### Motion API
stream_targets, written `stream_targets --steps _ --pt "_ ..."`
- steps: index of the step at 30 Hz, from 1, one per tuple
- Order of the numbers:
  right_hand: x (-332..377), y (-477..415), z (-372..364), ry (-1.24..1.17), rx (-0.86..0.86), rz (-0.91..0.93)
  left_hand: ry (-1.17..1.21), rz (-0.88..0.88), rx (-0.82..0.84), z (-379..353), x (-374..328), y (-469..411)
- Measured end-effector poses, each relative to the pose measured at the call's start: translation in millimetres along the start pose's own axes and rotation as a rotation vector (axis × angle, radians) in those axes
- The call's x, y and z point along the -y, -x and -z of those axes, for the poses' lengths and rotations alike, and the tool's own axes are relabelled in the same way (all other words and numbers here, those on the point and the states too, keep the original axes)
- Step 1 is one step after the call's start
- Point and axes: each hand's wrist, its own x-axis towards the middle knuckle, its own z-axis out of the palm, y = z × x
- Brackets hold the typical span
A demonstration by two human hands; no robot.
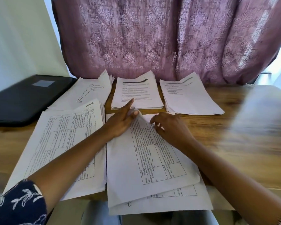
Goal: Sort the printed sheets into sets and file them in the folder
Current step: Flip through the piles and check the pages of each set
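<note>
Several piles of printed sheets lie on a wooden table [234, 130]. Directly in front of me is a loose pile of table-printed sheets [146, 172]. My left hand [122, 120] pinches the top sheet's raised far corner between thumb and fingers, index finger pointing forward. My right hand [169, 125] rests on the same pile with fingers curled at that corner. To the left lies another table-printed pile [62, 143]. Further back are a sheet with a drawn figure [88, 93] and two text piles [136, 93], [188, 95]. A black folder [23, 98] lies shut at far left.
A purple patterned curtain [152, 38] hangs right behind the table's far edge. A white wall is at the left. The right side of the table is blurred. The front pile overhangs the table's near edge above my lap.
</note>
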Motion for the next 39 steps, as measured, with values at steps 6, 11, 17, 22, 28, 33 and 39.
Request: stream_targets --steps 6,11,17,22,28,33,39 --pt "9 4 -2 0.161 0.042 0.061 0.118 0.037 -0.009 -2 4 -1" --pt "-9 1 6 0.023 -0.003 -0.15 0.154 0.099 -0.068 13 -10 1" --pt "-36 3 19 -0.215 -0.127 -0.317 -0.177 -0.024 -0.01 70 -46 58" --pt "-38 2 19 -0.324 -0.128 -0.375 -0.374 0.062 0.048 92 -27 155" --pt "-21 0 24 -0.417 -0.123 -0.413 -0.622 0.013 0.23 92 -7 217" --pt "-11 4 28 -0.422 -0.132 -0.421 -0.893 -0.128 0.226 82 12 226" --pt "-6 8 31 -0.508 -0.077 -0.487 -0.317 0.126 -0.014 95 -11 229"
